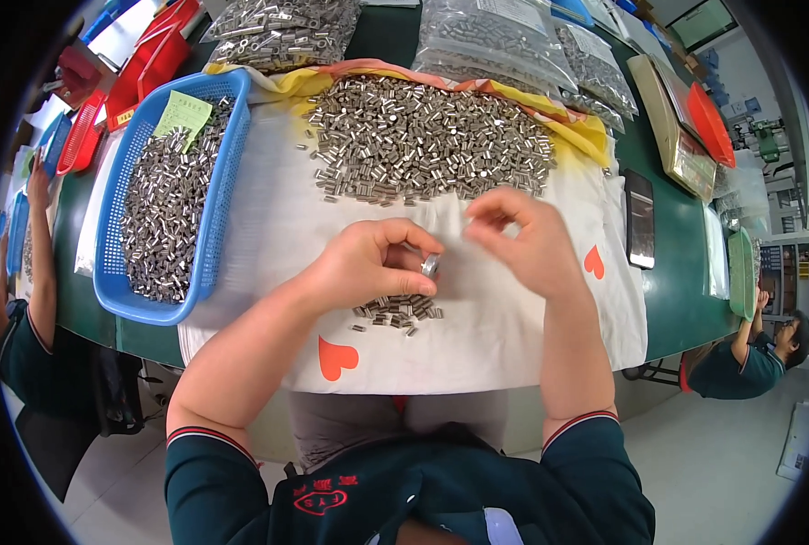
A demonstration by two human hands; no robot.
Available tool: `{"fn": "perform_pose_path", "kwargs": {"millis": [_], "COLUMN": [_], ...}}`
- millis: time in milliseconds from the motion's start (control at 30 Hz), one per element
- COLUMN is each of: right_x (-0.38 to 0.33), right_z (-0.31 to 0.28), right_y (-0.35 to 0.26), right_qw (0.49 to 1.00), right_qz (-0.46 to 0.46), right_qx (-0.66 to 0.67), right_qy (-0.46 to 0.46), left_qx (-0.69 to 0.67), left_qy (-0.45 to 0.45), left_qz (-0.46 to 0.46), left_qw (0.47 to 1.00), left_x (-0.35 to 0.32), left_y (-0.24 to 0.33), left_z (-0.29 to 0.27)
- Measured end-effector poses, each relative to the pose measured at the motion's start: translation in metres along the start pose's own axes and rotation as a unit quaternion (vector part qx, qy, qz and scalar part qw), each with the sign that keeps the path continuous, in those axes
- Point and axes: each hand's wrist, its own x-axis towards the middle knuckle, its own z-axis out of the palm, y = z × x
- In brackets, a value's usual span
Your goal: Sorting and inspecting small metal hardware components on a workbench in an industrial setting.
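My left hand [382, 263] is closed, with a small round metal piece [431, 265] pinched between thumb and fingers. To its right, my right hand [522, 238] hovers over the white cloth, fingers curled and blurred by motion; whether anything is in them cannot be made out. Beyond both hands spreads a broad heap of small shiny metal cylinders [422, 136]. Under and just in front of my left hand lies a smaller pile of the same cylinders [400, 312], partly hidden by the hand.
A blue plastic basket [104, 245] of metal cylinders, with a yellow-green paper slip [184, 116], stands left. Bags of metal parts [495, 41] line the back behind a yellow cloth edge [577, 138]. A phone [640, 221] lies right. Co-workers sit at both sides.
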Motion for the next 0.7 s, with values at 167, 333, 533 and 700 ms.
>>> {"fn": "perform_pose_path", "kwargs": {"millis": [167,333,533,700], "right_x": [0.003,0.010,0.008,0.002], "right_z": [-0.014,0.009,0.013,0.015], "right_y": [0.015,0.028,0.027,0.003], "right_qw": [0.980,0.959,0.944,0.984], "right_qz": [0.037,0.017,0.003,0.025], "right_qx": [-0.193,-0.270,-0.320,-0.165], "right_qy": [0.031,0.081,0.076,0.063], "left_qx": [0.016,-0.004,-0.024,-0.070], "left_qy": [-0.005,0.011,0.024,0.039], "left_qz": [-0.028,0.025,0.027,0.002], "left_qw": [0.999,1.000,0.999,0.997], "left_x": [0.003,0.004,0.004,0.005], "left_y": [0.007,0.003,0.002,0.002], "left_z": [-0.001,0.000,-0.003,-0.005]}}
